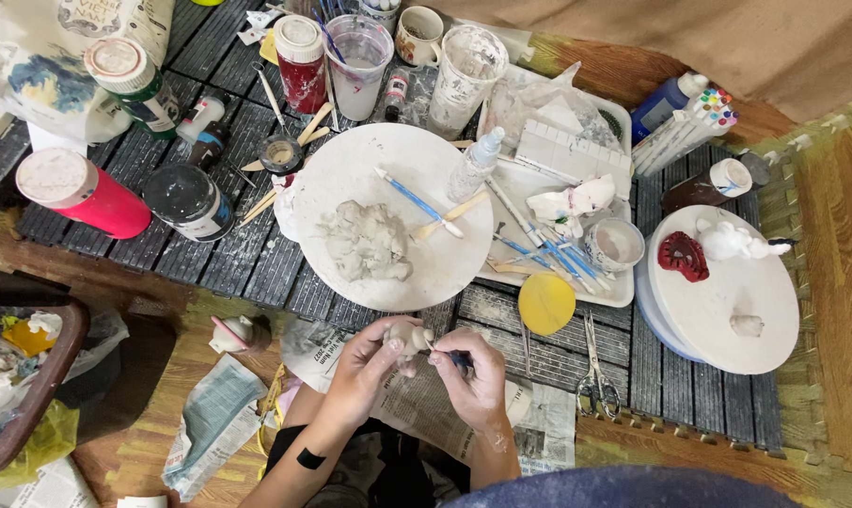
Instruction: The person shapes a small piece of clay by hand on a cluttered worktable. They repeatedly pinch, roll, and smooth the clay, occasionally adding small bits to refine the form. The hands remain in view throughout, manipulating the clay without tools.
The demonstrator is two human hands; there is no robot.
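A small clay figure (409,337) is clamped in the left hand (365,362); a tool (456,357) is pinched by the right hand (475,376). Much grey clay (368,243) is left unused on the plate (351,169).

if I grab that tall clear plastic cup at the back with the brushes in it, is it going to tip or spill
The clear plastic cup probably tips easily: it is tall and narrow-based, and the blue brushes lean out over one side. It seems to hold cloudy liquid, so a knock could spill it. Its thin wall likely flexes if squeezed. The red paint jar crowds it, leaving little room for fingers.
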